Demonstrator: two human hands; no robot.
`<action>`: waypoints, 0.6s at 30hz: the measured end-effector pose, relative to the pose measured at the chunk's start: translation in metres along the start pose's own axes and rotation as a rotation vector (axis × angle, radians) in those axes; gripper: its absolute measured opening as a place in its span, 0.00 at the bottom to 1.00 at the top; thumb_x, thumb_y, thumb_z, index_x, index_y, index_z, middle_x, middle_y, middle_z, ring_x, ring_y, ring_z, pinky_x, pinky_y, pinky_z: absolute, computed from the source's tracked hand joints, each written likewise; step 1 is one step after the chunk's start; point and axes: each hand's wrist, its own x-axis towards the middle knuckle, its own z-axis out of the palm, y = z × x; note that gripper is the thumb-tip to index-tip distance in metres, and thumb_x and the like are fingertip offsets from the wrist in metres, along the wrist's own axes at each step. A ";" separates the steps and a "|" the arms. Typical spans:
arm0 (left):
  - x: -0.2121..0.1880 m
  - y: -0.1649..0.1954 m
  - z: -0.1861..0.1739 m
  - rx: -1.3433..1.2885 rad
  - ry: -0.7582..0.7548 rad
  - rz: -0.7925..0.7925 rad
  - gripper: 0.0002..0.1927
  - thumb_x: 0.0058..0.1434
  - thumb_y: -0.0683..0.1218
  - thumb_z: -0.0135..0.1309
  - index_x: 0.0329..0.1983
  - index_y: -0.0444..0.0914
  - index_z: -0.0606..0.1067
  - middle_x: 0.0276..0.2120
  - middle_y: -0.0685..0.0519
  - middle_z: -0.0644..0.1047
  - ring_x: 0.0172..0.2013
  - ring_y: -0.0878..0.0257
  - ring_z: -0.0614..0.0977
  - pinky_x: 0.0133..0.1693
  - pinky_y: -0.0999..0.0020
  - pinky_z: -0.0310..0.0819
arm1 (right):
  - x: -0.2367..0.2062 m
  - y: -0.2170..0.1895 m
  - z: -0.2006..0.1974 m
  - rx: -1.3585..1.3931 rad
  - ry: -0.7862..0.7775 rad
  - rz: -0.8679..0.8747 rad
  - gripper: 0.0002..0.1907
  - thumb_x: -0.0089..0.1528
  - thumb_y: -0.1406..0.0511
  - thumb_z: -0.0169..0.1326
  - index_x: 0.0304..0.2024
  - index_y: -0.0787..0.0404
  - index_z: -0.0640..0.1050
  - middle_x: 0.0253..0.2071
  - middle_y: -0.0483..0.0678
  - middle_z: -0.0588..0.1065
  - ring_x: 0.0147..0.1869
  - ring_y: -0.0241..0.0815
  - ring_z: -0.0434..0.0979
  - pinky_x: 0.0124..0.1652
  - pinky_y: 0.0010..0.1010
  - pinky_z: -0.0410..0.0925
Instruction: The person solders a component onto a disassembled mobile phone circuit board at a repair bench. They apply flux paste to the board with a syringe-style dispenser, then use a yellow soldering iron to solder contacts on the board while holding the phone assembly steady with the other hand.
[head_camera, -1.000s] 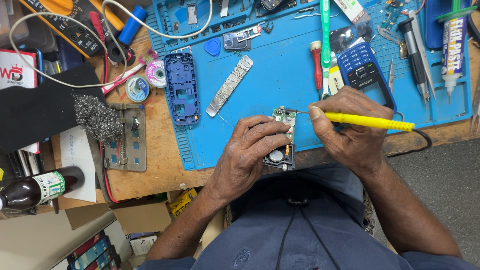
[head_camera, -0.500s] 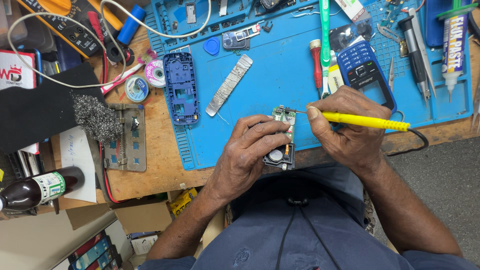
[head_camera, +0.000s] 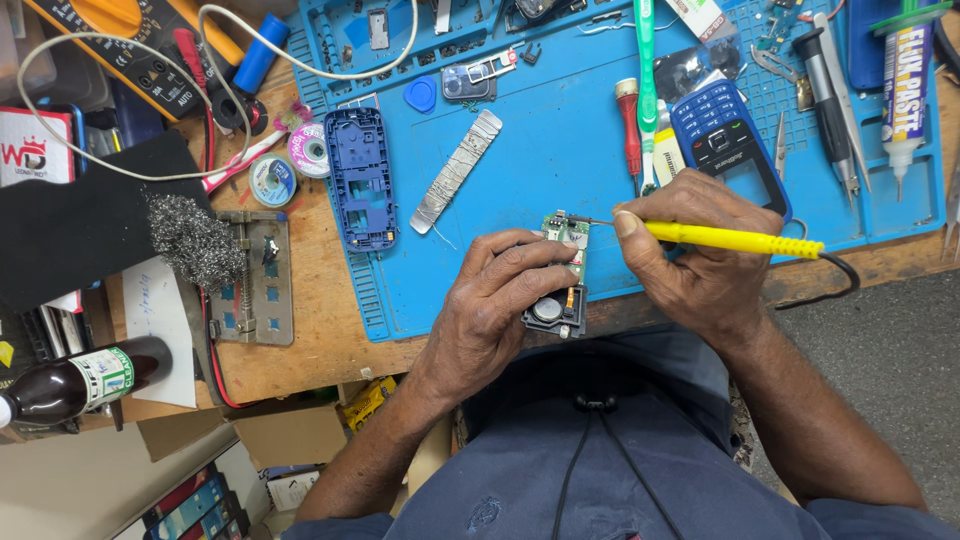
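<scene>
where hands meet, small green circuit board (head_camera: 566, 236)

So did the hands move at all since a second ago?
Hardly. The right hand still grips the yellow soldering iron, its tip at the top of the small circuit board, and the left hand still holds that board at the blue mat's near edge. The blue phone shell and steel wool lie where they were.

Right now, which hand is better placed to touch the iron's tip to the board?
Right hand: it grips the yellow soldering iron, tip at the circuit board. Left hand is busy holding the board.
</scene>
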 end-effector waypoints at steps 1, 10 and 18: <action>0.000 0.000 0.000 0.000 -0.001 -0.001 0.27 0.54 0.27 0.49 0.55 0.41 0.77 0.60 0.54 0.77 0.62 0.52 0.75 0.65 0.57 0.72 | 0.000 0.000 0.000 0.000 -0.002 0.000 0.03 0.67 0.71 0.61 0.38 0.64 0.80 0.32 0.48 0.79 0.32 0.38 0.78 0.34 0.28 0.68; 0.000 0.001 0.000 0.008 -0.005 -0.009 0.27 0.54 0.28 0.51 0.55 0.41 0.77 0.59 0.55 0.77 0.62 0.52 0.75 0.65 0.58 0.72 | 0.001 -0.002 0.000 -0.016 -0.013 -0.007 0.04 0.67 0.70 0.61 0.37 0.64 0.80 0.33 0.49 0.79 0.32 0.39 0.79 0.35 0.29 0.69; -0.002 -0.001 0.004 0.009 0.014 -0.020 0.21 0.60 0.32 0.56 0.55 0.43 0.77 0.59 0.58 0.78 0.62 0.54 0.75 0.64 0.60 0.74 | 0.001 0.001 0.000 -0.014 -0.024 -0.004 0.04 0.67 0.69 0.61 0.37 0.64 0.81 0.32 0.48 0.79 0.31 0.37 0.79 0.33 0.28 0.69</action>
